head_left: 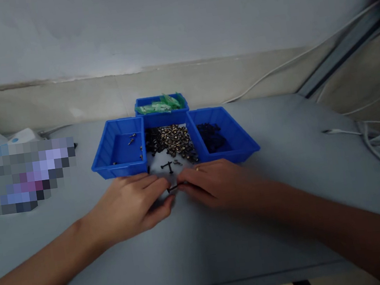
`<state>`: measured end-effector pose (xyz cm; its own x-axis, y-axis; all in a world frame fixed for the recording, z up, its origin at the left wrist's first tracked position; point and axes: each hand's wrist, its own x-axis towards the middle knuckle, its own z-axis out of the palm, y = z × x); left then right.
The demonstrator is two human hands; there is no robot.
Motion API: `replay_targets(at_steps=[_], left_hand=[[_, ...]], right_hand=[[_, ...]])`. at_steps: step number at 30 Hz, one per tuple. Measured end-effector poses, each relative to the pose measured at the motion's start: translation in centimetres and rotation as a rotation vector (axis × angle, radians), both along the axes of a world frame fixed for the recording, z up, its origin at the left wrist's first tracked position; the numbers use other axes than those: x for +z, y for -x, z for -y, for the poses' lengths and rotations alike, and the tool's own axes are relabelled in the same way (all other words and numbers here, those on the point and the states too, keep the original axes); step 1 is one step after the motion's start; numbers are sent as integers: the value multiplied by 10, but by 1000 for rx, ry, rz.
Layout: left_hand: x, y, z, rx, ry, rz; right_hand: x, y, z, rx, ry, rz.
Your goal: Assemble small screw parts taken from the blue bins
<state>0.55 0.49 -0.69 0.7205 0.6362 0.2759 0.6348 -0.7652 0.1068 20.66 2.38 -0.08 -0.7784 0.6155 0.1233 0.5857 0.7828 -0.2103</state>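
Left hand [133,201] and right hand [212,181] meet on the table [289,204], fingers pinching one small black part [172,188] just near of the metal fastener pile [172,142]; the left bin [121,149] holds few finished pieces, so most remain.

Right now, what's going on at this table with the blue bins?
A person sits at a grey table, both hands together in front of three blue bins. The left hand and right hand meet over a small dark part, seemingly a screw, pinched between the fingertips. Just beyond lies a loose pile of small metal parts. The left bin holds a few screws, the right bin dark pieces, and the back bin green parts.
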Motion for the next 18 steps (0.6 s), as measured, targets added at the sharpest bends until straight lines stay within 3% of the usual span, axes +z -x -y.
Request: replay_targets(at_steps=[8, 18], left_hand=[[-1, 3, 0, 14, -40, 26], [3, 2, 1, -182, -161, 128]], right_hand=[[0, 0, -1, -29, 2, -2], [-3, 0, -2, 82, 35, -56]])
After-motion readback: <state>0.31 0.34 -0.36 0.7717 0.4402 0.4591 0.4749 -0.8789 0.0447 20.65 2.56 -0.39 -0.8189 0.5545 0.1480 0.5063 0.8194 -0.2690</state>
